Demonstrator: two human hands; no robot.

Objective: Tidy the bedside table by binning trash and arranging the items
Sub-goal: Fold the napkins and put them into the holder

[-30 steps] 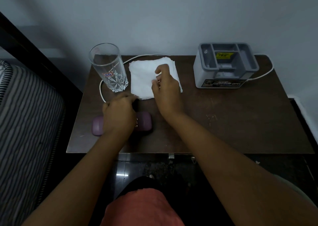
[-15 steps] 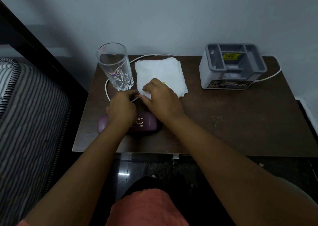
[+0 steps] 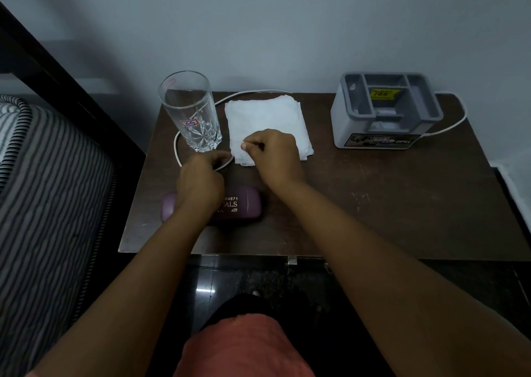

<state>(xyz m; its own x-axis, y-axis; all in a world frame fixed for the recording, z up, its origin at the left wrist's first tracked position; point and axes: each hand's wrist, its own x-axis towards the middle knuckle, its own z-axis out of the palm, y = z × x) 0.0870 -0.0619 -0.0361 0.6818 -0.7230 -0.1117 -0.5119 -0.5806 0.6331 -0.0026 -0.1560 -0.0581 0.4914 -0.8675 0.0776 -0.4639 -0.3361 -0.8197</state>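
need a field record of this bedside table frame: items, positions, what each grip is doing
table: dark wood, against wall
glass: upright, back left, looks empty
napkin stack: flat, right of glass
white cable: loops round the glass's near side
grey organiser: back right, yellow label inside
purple case: front left, partly under left wrist
left grip: fingers curled on the cable loop
right grip: curled over napkin stack's near corner; what it pinches unclear

Dim, bluish light; wide-angle bending toward the edges; a small glare on the floor (image 3: pixel 205 290) at 6 o'clock.
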